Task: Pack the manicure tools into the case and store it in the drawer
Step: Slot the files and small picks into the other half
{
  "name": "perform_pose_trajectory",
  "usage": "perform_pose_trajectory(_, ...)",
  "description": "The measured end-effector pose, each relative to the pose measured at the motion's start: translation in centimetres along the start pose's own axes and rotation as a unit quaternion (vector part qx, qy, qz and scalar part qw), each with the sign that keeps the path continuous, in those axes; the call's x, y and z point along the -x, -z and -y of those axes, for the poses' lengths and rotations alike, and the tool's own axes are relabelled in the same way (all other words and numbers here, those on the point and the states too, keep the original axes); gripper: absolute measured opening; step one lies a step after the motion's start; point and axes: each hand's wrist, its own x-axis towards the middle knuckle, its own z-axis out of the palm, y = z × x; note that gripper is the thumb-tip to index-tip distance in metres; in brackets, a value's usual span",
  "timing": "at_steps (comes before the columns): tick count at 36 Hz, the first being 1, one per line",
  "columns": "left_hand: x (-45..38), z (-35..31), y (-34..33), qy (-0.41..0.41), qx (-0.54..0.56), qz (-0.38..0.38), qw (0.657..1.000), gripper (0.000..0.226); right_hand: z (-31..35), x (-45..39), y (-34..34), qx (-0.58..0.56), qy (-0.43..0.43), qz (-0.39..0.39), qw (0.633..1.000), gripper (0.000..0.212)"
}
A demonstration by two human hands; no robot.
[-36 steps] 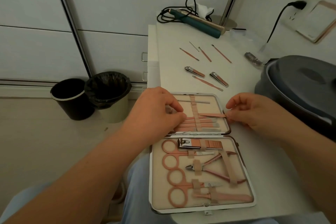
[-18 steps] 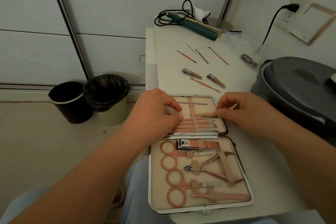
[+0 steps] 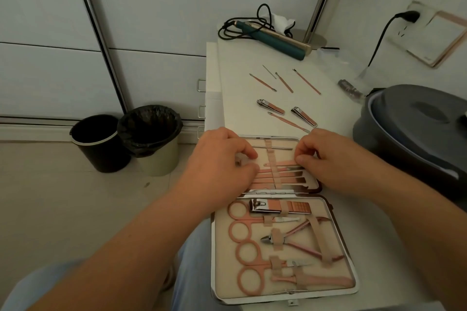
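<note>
The manicure case (image 3: 213,255) lies open on the white table (image 3: 240,63). Its near half holds scissors (image 3: 249,250), a large clipper (image 3: 278,207) and a nipper (image 3: 293,240) under straps. The far half holds several thin tools under one elastic strap (image 3: 272,156). My right hand (image 3: 333,159) pinches the right end of a thin rose-gold tool (image 3: 280,163) that runs under that strap. My left hand (image 3: 222,159) rests curled on the far half's left side, with its fingertips near the tool's tip. Two small clippers (image 3: 270,106) (image 3: 304,116) and several thin sticks (image 3: 284,82) lie loose beyond the case.
A drawer unit with metal handles (image 3: 201,84) stands at the table's left edge. Two bins (image 3: 101,141) (image 3: 151,134) are on the floor to the left. A grey round container (image 3: 417,129) fills the right side. A hair straightener (image 3: 273,38) and a mirror stand (image 3: 316,20) are at the back.
My right hand has moved left over the far half, sliding the thin tool further under the strap. My left hand has stayed on the case's left side.
</note>
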Motion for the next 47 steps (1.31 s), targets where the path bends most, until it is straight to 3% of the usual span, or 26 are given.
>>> perform_pose_trajectory(5,0.2,0.1,-0.2,-0.017,-0.003,-0.002,1.000,0.021,0.7,-0.6,-0.2,0.000,0.007,0.017,1.000,0.024)
perform_pose_trajectory(13,0.3,0.4,-0.2,-0.044,0.013,-0.007,0.999,0.015,0.9,-0.9,-0.6,0.025,0.028,-0.016,0.999,0.020)
perform_pose_trajectory(20,0.6,0.4,0.0,-0.056,-0.007,0.001,0.998,0.021,0.3,0.2,-1.2,-0.046,0.042,-0.092,0.994,0.020)
perform_pose_trajectory(26,0.8,0.2,0.0,-0.071,-0.070,-0.017,0.995,0.024,-0.3,0.6,-1.2,-0.047,0.044,-0.085,0.994,0.010)
perform_pose_trajectory(35,0.7,0.1,0.0,-0.071,-0.079,-0.020,0.994,0.025,-1.2,1.9,-1.5,-0.093,0.019,-0.120,0.988,0.017)
perform_pose_trajectory(47,0.7,-0.2,0.0,-0.054,-0.085,-0.031,0.994,0.021,-1.1,2.1,-2.0,-0.020,0.023,-0.147,0.989,0.017)
